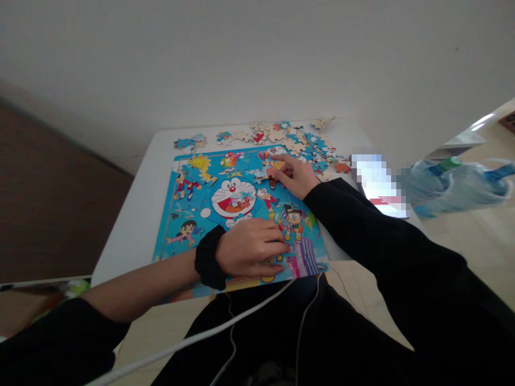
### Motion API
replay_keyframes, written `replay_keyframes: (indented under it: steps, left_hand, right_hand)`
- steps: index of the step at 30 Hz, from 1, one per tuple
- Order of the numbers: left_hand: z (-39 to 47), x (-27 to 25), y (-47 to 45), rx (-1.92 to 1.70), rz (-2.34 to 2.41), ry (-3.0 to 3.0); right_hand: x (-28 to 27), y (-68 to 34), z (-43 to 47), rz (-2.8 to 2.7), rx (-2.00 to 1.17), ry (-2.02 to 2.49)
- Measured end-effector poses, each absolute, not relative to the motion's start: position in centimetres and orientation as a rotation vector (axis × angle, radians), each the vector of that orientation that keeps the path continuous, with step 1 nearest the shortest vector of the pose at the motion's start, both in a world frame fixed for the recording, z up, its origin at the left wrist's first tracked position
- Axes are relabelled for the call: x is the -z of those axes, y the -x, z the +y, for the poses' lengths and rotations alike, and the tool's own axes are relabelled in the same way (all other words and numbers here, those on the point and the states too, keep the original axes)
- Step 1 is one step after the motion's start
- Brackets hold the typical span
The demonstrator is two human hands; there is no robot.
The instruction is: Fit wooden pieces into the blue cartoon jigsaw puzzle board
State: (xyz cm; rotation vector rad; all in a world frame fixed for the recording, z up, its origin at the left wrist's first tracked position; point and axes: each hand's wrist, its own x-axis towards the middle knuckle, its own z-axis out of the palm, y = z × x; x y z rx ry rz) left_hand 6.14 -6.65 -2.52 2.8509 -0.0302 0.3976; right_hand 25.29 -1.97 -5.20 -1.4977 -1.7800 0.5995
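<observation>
A blue cartoon jigsaw puzzle (pixel 219 163) lies in its flat tray, with a large white-and-blue cat figure in the middle. My left hand (pixel 253 247) rests palm down on the puzzle's lower part, fingers stretched toward the right and holding nothing. Part of the picture beneath it is hidden. Over the upper right of the puzzle, beside the hot-air balloon picture, my right hand (pixel 295 176) has its thumb and fingers bent around a small puzzle piece (pixel 277 165). Loose puzzle pieces (pixel 295 145) lie in a heap just beyond that hand, some face down.
The white table (pixel 132 220) stands against a pale wall. A phone (pixel 380 185), blurred out, lies at its right edge. Large clear plastic bottles (pixel 462 185) are on the right. A white cable (pixel 193 338) crosses in front of my lap.
</observation>
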Motion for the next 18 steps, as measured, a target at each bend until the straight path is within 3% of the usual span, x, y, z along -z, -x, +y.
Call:
replay_keyframes:
  steps: [18]
  left_hand:
    - [-8.8,2.8,-7.1,-0.298,0.117,-2.708]
  right_hand:
    - [5.2,-25.3,-2.0,-1.783,-0.591,1.511]
